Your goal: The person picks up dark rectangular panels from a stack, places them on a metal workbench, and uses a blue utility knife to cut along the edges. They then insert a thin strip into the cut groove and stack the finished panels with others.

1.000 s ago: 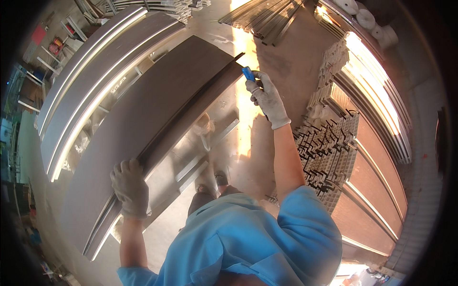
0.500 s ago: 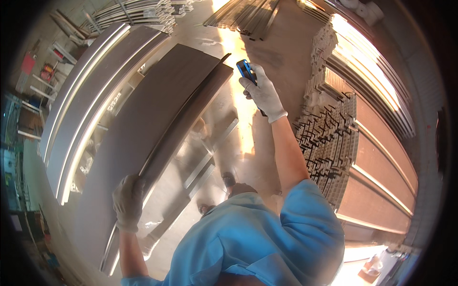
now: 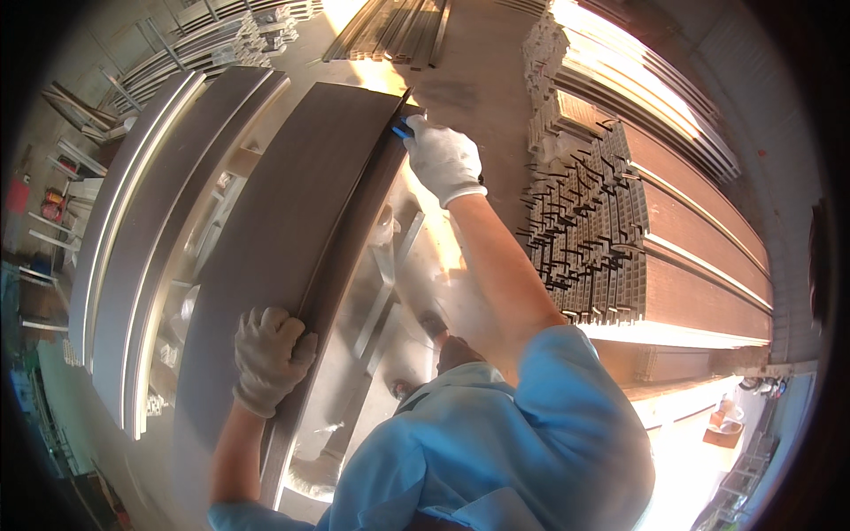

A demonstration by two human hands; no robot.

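Note:
A long dark brown panel (image 3: 283,186) slants from the lower left up to the top middle, with a narrow dark edge strip and groove (image 3: 354,221) along its right side. My left hand (image 3: 273,358), in a whitish work glove, is curled closed over the near part of that side; what its fingers hold, if anything, is hidden. Reaching to the panel's far right corner is my gloved right hand (image 3: 444,159). It is closed around a blue-and-black hand tool (image 3: 403,129), mostly covered by the fingers, which is at the edge strip.
Two more long panels (image 3: 168,221) lie to the left. Stacked hollow profiles (image 3: 593,239) with black ends poking out rise at the right, by brown boards (image 3: 699,239). Long bars (image 3: 390,31) lie on the floor ahead. Pale rails (image 3: 381,310) show below the panel.
My right hand has moved left with the tool, from beside the panel to its far corner. The left hand has shifted up and right along the panel's edge. The view has turned slightly.

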